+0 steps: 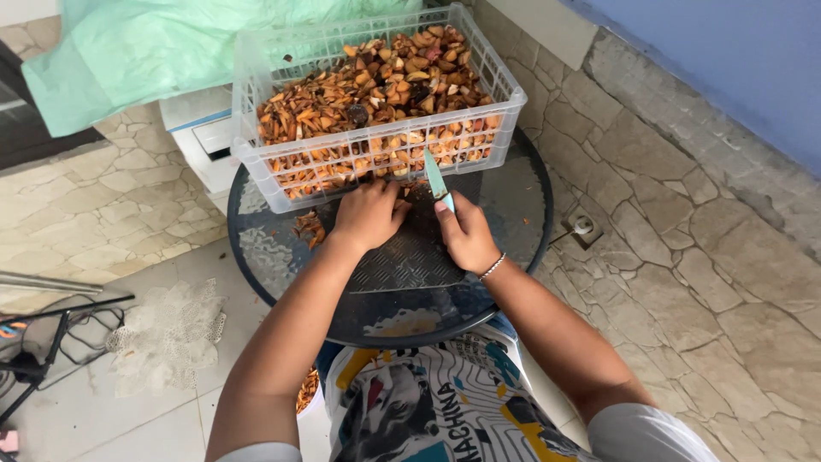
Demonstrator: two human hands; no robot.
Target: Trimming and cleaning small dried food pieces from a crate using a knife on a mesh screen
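Note:
My right hand (466,233) grips a knife (436,178) with a pale turquoise blade pointing up toward the crate. My left hand (369,214) rests palm down on the dark ribbed mat (410,257), its fingers curled over a small brown piece that is mostly hidden. Both hands sit just in front of a white plastic crate (376,150) heaped with brown and orange cut pieces (376,85). A few loose pieces (308,227) lie left of my left hand.
The mat and crate sit on a round dark glass table (522,205). A green plastic sheet (128,51) and a white box (201,137) are behind. Crumpled white mesh (167,334) and black cables (51,334) lie on the floor at left. A stone-paved floor (684,257) spreads right.

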